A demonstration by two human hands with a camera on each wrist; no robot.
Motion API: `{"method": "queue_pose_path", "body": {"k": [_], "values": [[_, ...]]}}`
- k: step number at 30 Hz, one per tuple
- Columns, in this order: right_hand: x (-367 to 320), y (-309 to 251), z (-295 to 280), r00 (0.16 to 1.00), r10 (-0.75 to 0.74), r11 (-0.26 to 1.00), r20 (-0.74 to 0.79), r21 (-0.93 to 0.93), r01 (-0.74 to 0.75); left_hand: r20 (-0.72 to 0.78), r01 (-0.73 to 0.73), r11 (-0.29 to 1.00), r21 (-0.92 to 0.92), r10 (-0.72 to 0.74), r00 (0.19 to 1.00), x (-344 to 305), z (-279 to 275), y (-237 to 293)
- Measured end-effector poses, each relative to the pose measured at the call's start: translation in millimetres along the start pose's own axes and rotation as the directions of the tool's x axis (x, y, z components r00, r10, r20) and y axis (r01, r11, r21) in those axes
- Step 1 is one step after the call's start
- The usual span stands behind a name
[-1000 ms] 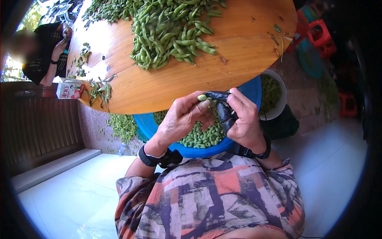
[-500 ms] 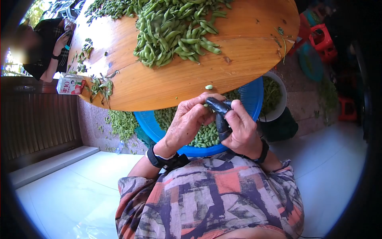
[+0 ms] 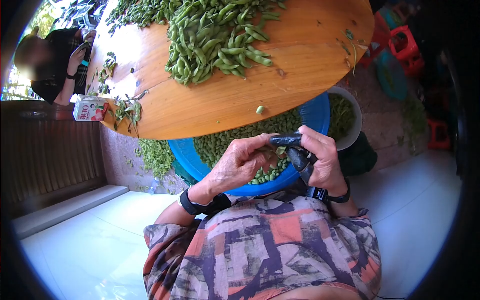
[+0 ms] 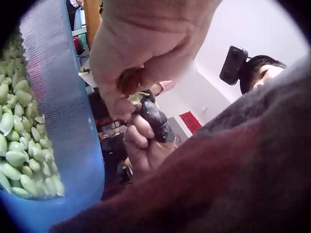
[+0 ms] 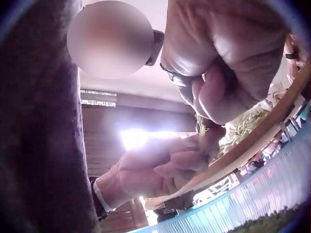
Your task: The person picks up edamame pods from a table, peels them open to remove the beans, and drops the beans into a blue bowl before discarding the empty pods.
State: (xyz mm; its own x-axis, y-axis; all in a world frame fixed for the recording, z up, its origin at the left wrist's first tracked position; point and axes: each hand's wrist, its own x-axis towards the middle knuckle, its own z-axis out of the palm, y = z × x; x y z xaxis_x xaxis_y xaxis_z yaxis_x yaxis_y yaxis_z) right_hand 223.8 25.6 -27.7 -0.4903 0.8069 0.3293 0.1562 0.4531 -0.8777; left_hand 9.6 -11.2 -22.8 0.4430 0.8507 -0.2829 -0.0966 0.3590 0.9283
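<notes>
Over a blue basin (image 3: 260,188) of shelled green beans (image 3: 215,148), both hands meet at a small soybean pod (image 3: 280,150). My left hand (image 3: 239,162) pinches one end of it between thumb and forefinger. My right hand (image 3: 322,152) has black coverings (image 3: 285,140) on thumb and forefinger, and these grip the pod from the other side. In the left wrist view, a pale green bit of the pod (image 4: 137,98) shows between the fingertips. A loose bean (image 3: 260,109) lies on the wooden table (image 3: 300,65) close to its near edge.
A large heap of pods (image 3: 215,45) covers the table's far part. Leaf scraps (image 3: 129,110) and a carton (image 3: 90,109) sit at the left edge. A white bucket (image 3: 356,117) stands right of the basin, red stools (image 3: 406,47) beyond. Another person (image 3: 60,65) sits at far left.
A bean that was at the fingertips one second ago now lies on the table near the edge. Both hands have shifted slightly right and toward the body, with a pod between them.
</notes>
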Motion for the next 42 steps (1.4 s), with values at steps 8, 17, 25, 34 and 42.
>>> {"method": "queue_pose_path", "body": {"k": [8, 17, 25, 34, 42], "values": [[-39, 27, -52, 0.963, 0.027, 0.982, -0.269, -0.172, -0.076, 0.086, -0.231, 0.652, 0.722, 0.247, 0.965, 4, 1, -4], [-41, 4, -126, 0.757, 0.392, 0.598, -0.523, -0.480, -0.642, -0.005, -0.284, 0.330, 0.900, 0.660, 0.751, 26, -9, 31], [-47, 30, -122, 0.779, 0.314, 0.709, -0.543, -0.411, -0.573, 0.194, -0.329, 0.358, 0.874, 0.363, 0.911, -2, -13, 39], [-39, 44, -121, 0.825, 0.237, 0.798, -0.513, -0.382, -0.467, -0.157, 0.190, -0.057, 0.980, 0.359, 0.920, -16, -16, 6], [-19, 35, -111, 0.870, 0.204, 0.882, -0.450, -0.302, -0.363, 0.179, -0.219, 0.035, 0.975, 0.456, 0.872, 100, 42, 25]]}}
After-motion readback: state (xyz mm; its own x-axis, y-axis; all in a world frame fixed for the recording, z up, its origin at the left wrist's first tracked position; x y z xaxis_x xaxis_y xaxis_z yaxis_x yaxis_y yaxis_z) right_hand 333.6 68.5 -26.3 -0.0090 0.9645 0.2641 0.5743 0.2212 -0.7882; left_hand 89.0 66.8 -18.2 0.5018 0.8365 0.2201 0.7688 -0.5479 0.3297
